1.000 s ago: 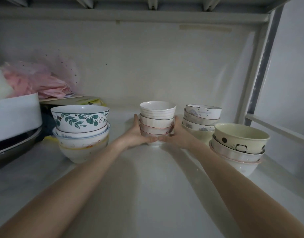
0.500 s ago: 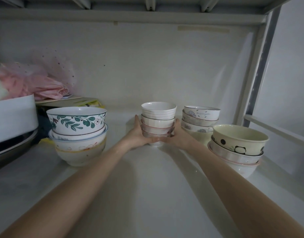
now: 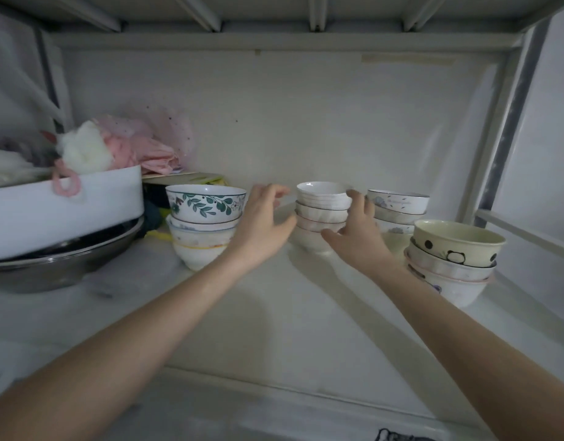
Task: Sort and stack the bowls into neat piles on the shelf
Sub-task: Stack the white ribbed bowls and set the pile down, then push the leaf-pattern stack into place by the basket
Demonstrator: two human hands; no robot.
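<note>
Two bare forearms reach in from the lower corners of the frame over the pale, worn shelf [image 3: 274,329] toward the middle. The left hand [image 3: 261,222] hovers just left of centre, its fingers [image 3: 276,190] loosely curled and spread, holding nothing; whether its thumb touches the centre pile cannot be told. The right hand [image 3: 358,232] sits just right of centre, also spread wide and gripping nothing, its fingertips close against the side of the centre pile.

Four piles of bowls stand in the middle band of the frame. At the right edge of that band, nearest, is a pile of three: a cream bowl with black panda marks [image 3: 459,246] on top, a pale pink-rimmed bowl beneath and a white one at the bottom. Left of centre is the floral pile [image 3: 206,227], three bowls, the top one white with green leaf sprigs. Farther back at centre is the small white ribbed pile [image 3: 322,214], four bowls, upright and nested. Just right of it is the grey-patterned white pile [image 3: 398,214], about four bowls, its lower ones partly hidden by the right hand.

At the left of the frame, one white rectangular tub [image 3: 67,208] holding pink and white cloth rests on one steel basin [image 3: 61,262].
</note>
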